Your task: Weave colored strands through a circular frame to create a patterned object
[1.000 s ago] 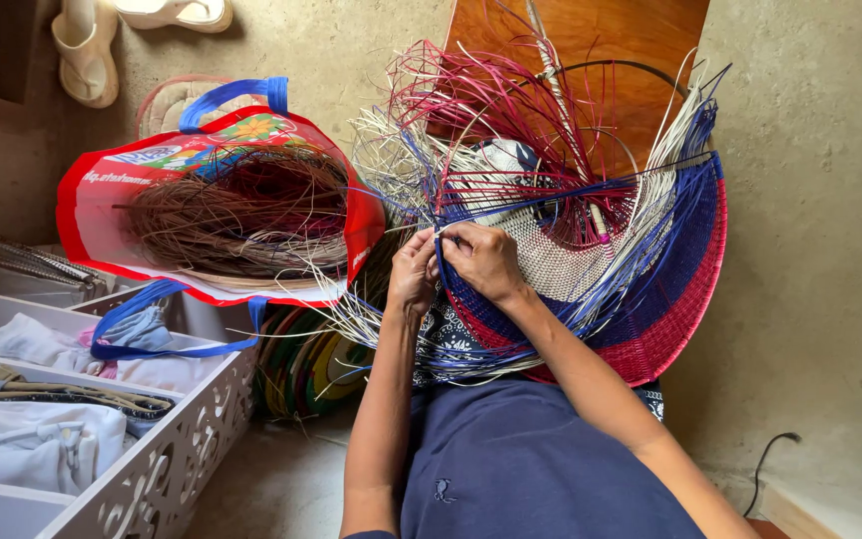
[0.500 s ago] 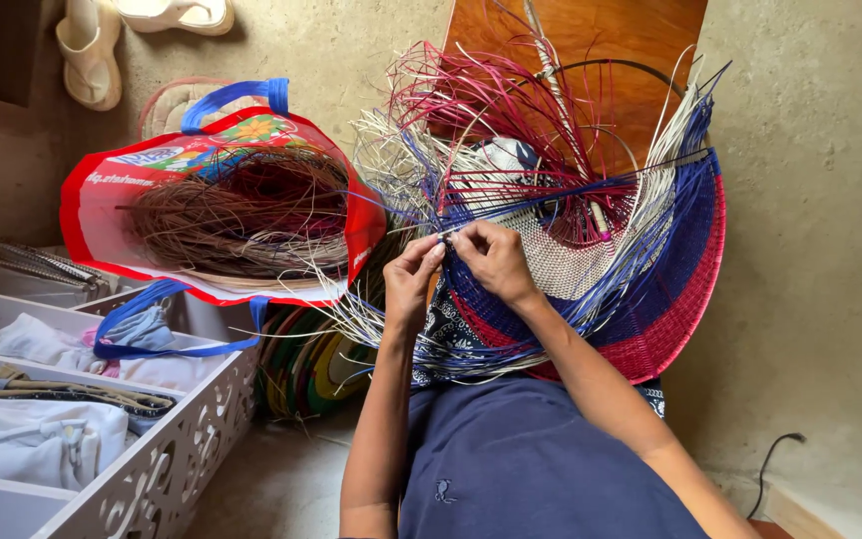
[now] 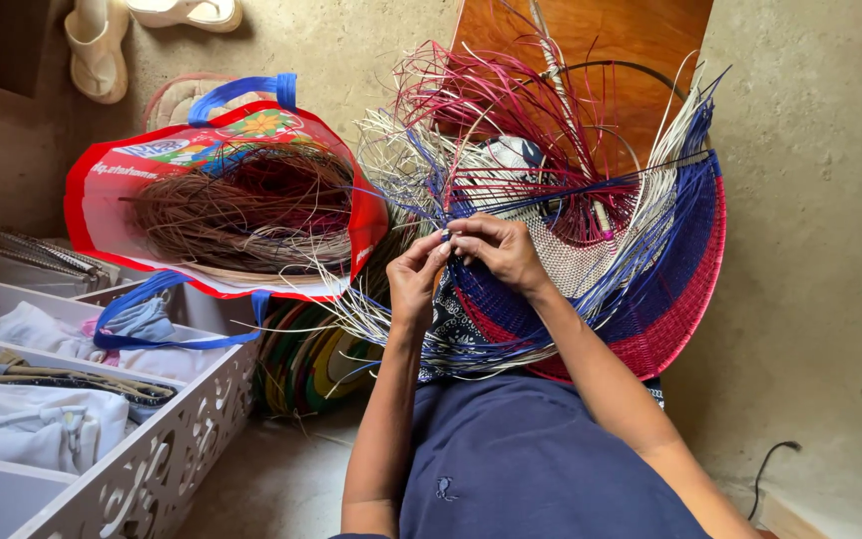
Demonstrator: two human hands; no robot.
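White fretwork storage rack point(image 3: 142, 469), far left: compartments holding folded cloths point(image 3: 32, 419) in pale and olive tones. Beside it, a red shopping bag point(image 3: 102, 200) with blue handles, mouth open, filled with a tangle of brown cane strands point(image 3: 241, 210). Beneath the bag, on the floor, a stack of coloured rings point(image 3: 311, 359), green and yellow. Centre: left hand point(image 3: 416, 274) and right hand point(image 3: 496, 250), fingertips meeting, both pinched closed on thin strands at the inner edge of a half-woven basket point(image 3: 650, 289). Basket stands on the person's lap, leaning toward a wooden door point(image 3: 641, 50); woven bands of blue, red and cream, with loose red, blue and cream strands fanning upward and outward. Right: rough plaster wall point(image 3: 820, 200).
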